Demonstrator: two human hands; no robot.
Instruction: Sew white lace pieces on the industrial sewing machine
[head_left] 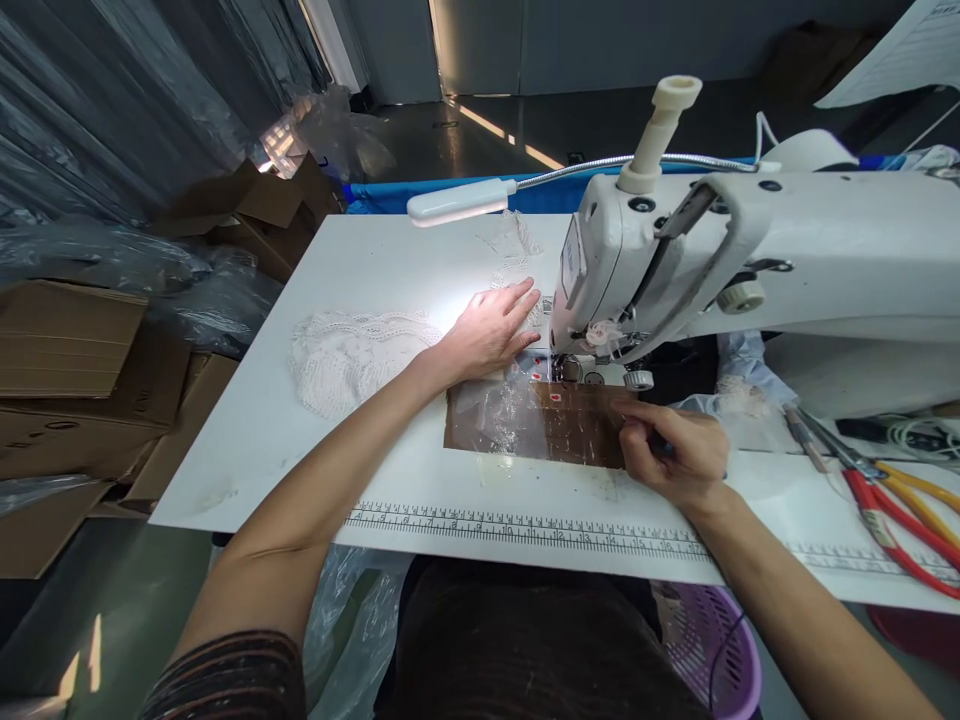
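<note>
My left hand (495, 325) lies flat, fingers spread, on white lace trim (517, 245) just left of the sewing machine's needle area (559, 365). More lace (360, 360) is gathered in a heap behind my left forearm. My right hand (675, 450) is curled to the right of the needle, its index finger reaching toward the machine bed. Something small and dark shows inside its curled fingers, too hidden to name. Between my hands a brown, tape-like sheet (577, 435) with small red marks covers the table in front of the presser foot.
The white sewing machine (825, 250) fills the right side. A lamp (461, 202) hangs above the lace. Red-handled scissors (877, 510) lie at the right edge. A printed ruler (525, 528) runs along the front. Cardboard boxes (82, 380) stand left; a purple basket (712, 650) sits below.
</note>
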